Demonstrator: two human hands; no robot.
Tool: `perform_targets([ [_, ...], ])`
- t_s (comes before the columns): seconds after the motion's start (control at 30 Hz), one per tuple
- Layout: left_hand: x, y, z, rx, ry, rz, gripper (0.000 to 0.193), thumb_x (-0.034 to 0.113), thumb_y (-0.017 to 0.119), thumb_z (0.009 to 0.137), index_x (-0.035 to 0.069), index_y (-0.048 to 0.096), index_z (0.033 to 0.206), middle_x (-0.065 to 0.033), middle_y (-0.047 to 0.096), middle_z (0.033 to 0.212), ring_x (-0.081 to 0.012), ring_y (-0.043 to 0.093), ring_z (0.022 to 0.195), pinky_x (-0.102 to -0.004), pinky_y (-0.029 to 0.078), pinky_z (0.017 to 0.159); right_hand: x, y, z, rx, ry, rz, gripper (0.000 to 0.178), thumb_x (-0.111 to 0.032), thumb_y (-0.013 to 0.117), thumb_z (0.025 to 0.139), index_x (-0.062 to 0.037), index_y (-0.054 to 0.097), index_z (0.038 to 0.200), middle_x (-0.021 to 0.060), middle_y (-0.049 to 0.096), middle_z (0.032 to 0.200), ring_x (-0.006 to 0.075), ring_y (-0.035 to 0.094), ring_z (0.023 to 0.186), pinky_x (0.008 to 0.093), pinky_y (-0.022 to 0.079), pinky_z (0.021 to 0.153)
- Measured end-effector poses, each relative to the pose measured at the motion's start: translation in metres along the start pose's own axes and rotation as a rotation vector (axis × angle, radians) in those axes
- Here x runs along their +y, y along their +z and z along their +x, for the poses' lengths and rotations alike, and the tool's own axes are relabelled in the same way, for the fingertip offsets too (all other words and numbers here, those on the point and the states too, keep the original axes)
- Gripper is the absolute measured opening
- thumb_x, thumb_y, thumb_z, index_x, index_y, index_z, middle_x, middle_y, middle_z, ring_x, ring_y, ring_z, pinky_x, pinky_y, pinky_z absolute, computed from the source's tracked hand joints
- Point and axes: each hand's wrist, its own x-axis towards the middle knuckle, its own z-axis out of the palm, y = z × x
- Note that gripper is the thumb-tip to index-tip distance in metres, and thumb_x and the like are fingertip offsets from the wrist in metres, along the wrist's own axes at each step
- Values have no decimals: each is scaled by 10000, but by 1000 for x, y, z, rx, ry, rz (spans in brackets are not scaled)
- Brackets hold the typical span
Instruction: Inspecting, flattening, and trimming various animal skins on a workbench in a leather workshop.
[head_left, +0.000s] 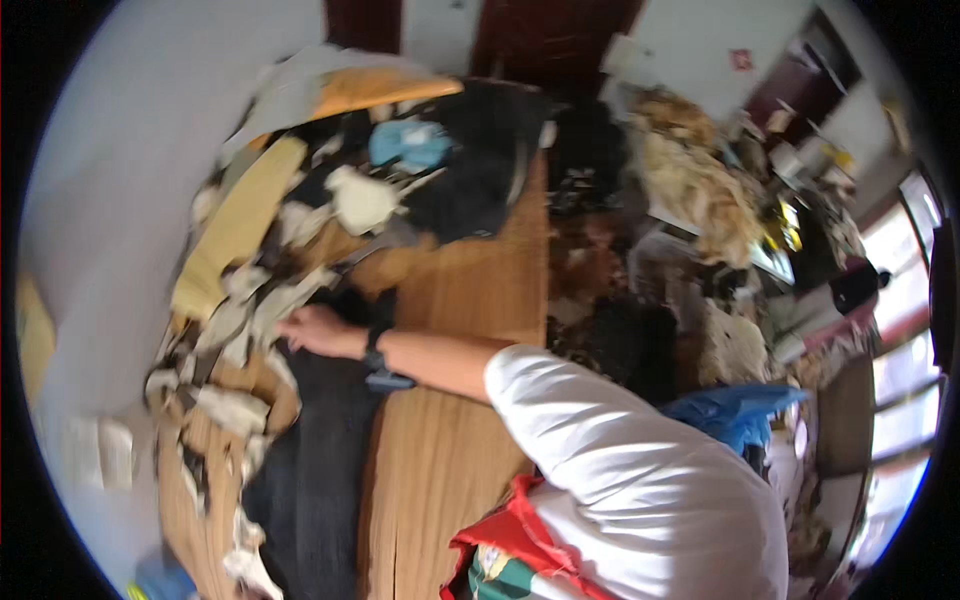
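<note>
My right hand (pixel 312 330) reaches left across a wooden table (pixel 470 290), with a dark band on the wrist and a white sleeve on the arm. Its fingers touch pale fabric scraps (pixel 255 310) at the edge of a heap. The picture is blurred, so I cannot tell whether the fingers grip a scrap. A dark cloth (pixel 320 470) lies under and below the hand. A small dark-blue object (pixel 388 380) sits just below the wrist. My left hand is out of the picture.
The heap holds a long yellow strip (pixel 235 230), a white scrap (pixel 360 200), a blue scrap (pixel 410 145) and a black cloth (pixel 480 170). Tan furry material (pixel 690 180) and a blue bag (pixel 735 410) lie right of the table. Red-green fabric (pixel 500 550) is near me.
</note>
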Motion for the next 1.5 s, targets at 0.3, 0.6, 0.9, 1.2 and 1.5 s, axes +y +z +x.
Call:
perform_targets([
  [0.3,95,229,-146,715,1044,1022,466,22,678,815,8,558,1266,-250,560,1276,-431,478,1231,-461,353,1085,-28,-22,-61,-243,-649,-1033,580,-259,635,923,0,421,1395,243,463,1407,435,413,1317,467,367,1079],
  [0.6,-32,231,-221,370,580,1175,731,498,517,938,148,283,1536,-178,176,1602,-387,142,1479,-642,175,1126,-59,86,-183,-938,-624,-1148,711,-385,623,908,-128,340,1508,202,266,1561,395,204,1456,592,173,1147],
  [0.9,-53,136,-229,1191,485,822,478,256,632,917,-60,514,1255,-243,526,1268,-405,482,1129,-466,395,986,-55,90,-180,-976,-545,-1159,714,-339,616,917,-117,303,1519,197,227,1580,381,173,1471,573,136,1167],
  [1.2,-41,98,-227,1048,321,793,282,305,733,828,57,598,829,-93,594,930,-304,541,993,-577,243,1105,-55,94,-181,-964,-549,-1156,708,-359,608,916,-111,316,1511,190,241,1574,379,187,1467,586,142,1160],
  [1.5,-54,93,-249,849,287,600,177,109,642,735,36,490,681,-142,475,586,-263,472,534,-383,434,603,-58,93,-177,-980,-536,-1110,655,-323,638,901,-100,385,1463,175,278,1560,370,218,1459,581,153,1156],
])
